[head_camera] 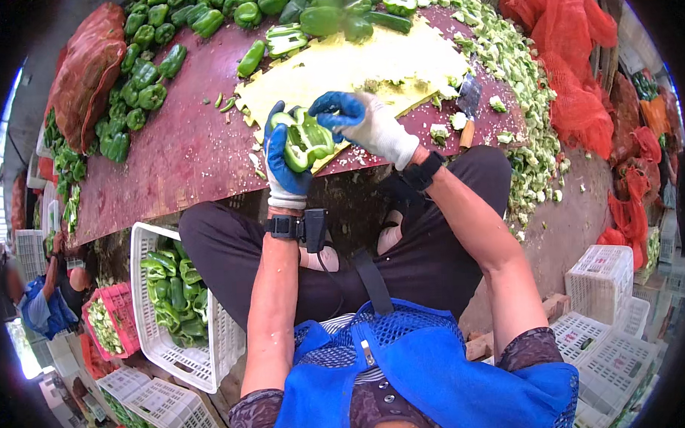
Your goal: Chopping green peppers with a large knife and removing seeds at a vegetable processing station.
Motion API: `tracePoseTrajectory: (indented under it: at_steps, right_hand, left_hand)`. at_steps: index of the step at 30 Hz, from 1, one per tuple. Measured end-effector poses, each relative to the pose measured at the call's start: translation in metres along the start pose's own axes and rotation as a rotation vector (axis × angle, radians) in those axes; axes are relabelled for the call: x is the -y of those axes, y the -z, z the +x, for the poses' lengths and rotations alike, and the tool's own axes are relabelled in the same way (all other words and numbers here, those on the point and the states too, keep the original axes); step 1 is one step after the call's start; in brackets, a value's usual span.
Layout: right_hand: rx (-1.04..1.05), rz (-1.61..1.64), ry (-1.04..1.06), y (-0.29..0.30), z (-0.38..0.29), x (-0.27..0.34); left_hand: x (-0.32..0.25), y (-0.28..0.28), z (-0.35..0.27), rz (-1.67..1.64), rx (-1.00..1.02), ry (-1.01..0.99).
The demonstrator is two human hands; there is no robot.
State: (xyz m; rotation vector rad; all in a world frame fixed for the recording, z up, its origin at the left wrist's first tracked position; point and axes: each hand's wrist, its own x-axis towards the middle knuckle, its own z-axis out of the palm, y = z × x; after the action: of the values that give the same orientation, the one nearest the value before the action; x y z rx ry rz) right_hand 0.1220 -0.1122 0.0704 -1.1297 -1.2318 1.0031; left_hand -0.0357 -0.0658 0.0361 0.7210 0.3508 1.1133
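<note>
My left hand (pixel 286 153), in a blue and white work glove, holds a cut green bell pepper (pixel 301 140) whose pale inside faces up. At the pepper's right edge is my right hand (pixel 355 114), gloved alike, its fingers curled; whether they grip anything is hidden. Below and beyond both hands lies a yellow mat (pixel 337 67) with a ragged edge, on a dark red board (pixel 203 122). Cut pepper pieces (pixel 285 40) and a whole green pepper (pixel 251 58) lie near the mat's far left. A cleaver (pixel 469 96) with a wooden handle rests at the mat's right.
Whole green peppers (pixel 145 74) and a full red mesh sack (pixel 88 75) stand at the left. Pale pepper cores and trimmings (pixel 531 105) are heaped at the right. A white plastic crate (pixel 206 371) of peppers stands by my left knee. Another person (pixel 46 303) sits far left.
</note>
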Motion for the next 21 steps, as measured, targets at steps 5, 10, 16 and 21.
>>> tracePoseTrajectory:
  at_steps: [5,10,16,21]
  right_hand:
    - [0.201,-0.749,0.186,-0.013,-0.012,0.009]
    - [0.256,-0.349,-0.232,-0.03,-0.015,0.028]
    - [0.171,0.055,-0.007,-0.029,-0.014,-0.014]
    - [0.045,0.382,-0.257,0.0,-0.008,0.0]
  left_hand:
    - [-0.012,-0.018,-0.002,0.089,0.095,0.01]
    - [-0.017,-0.017,-0.01,0.202,0.124,0.028]
    - [-0.014,-0.019,-0.009,0.148,0.104,0.046]
    - [-0.027,0.006,-0.006,-0.015,0.033,-0.013]
